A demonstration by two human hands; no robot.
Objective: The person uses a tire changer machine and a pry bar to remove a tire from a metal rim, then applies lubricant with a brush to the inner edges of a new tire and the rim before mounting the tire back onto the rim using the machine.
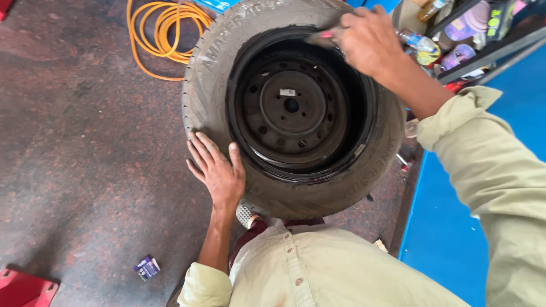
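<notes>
A car tyre (211,74) mounted on a black steel wheel rim (291,108) stands tilted in front of me. My left hand (218,169) lies flat on the tyre's lower left sidewall, fingers spread. At the top of the wheel my right hand (367,38) grips a small brush (321,37) with a red tip. Its bristles touch the seam where the tyre meets the rim. That seam looks wet and glossy around the rim.
A coiled orange hose (162,31) lies on the dark floor behind the tyre. Shelves with bottles and containers (455,40) stand at the upper right beside a blue surface (443,227). A small box (147,267) and a red metal piece (23,287) lie at the lower left.
</notes>
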